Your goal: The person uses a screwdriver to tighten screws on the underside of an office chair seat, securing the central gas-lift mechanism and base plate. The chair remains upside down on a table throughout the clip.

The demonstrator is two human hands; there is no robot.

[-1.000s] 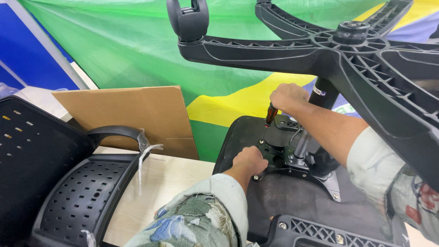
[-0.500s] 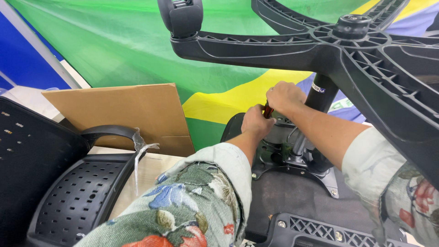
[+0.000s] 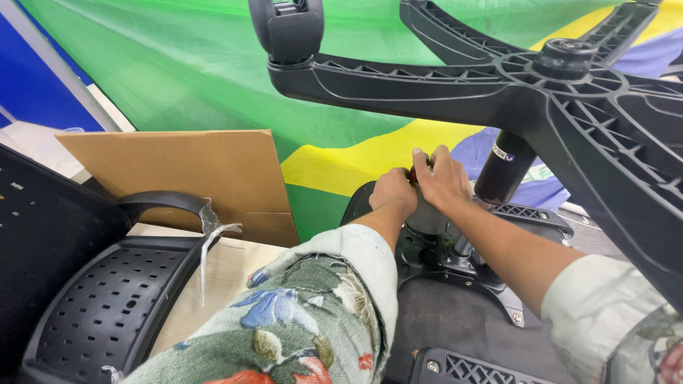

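Screwdriver handle (image 3: 412,173), dark red, only a sliver showing between two fists; its shaft is hidden, so where the tip sits I cannot tell. It stands above the black metal seat mechanism (image 3: 455,249), just left of the chair's gas column (image 3: 501,167).

Left hand (image 3: 393,192) curled tight against the handle from the near side. Right hand (image 3: 442,179) closed over the top of it, fingers wrapped, nothing else held. Both hands touching each other.

Judgement on doing this well: keep the tool upright and square to the fastener, press down with the upper hand while the lower one steadies, since a tilted tool would likely slip out of the screw head.

Count, outward from the mechanism: one upturned seat pad (image 3: 462,334) beneath it; one star base (image 3: 541,78) overhead on the column, with one caster (image 3: 287,28) in view; one perforated black backrest (image 3: 99,306) well to the left, with one curved armrest (image 3: 160,203) above it; one cardboard sheet (image 3: 185,174) behind that; one green and yellow cloth (image 3: 213,71) hung behind everything.
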